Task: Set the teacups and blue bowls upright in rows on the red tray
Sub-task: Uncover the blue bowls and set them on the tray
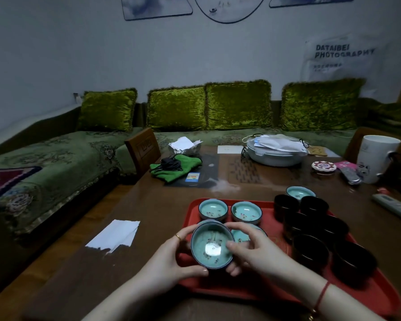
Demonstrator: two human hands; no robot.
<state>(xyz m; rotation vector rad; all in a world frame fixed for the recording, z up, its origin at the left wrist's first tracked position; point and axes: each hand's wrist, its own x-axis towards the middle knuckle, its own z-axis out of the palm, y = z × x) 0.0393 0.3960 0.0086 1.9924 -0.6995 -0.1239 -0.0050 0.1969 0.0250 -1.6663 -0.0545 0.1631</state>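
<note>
A red tray lies on the brown table in front of me. Both hands hold one blue bowl upright just above the tray's near left part: my left hand grips its left side, my right hand its right side. Two more blue bowls stand upright at the tray's far edge. Another bowl shows partly behind my right hand. Several dark teacups stand upright in two rows on the tray's right half. One further blue bowl sits beyond the cups.
A white paper lies on the table's left side. Farther back are a green cloth, a grey lidded pot, a white mug and a remote. A green sofa stands behind and to the left.
</note>
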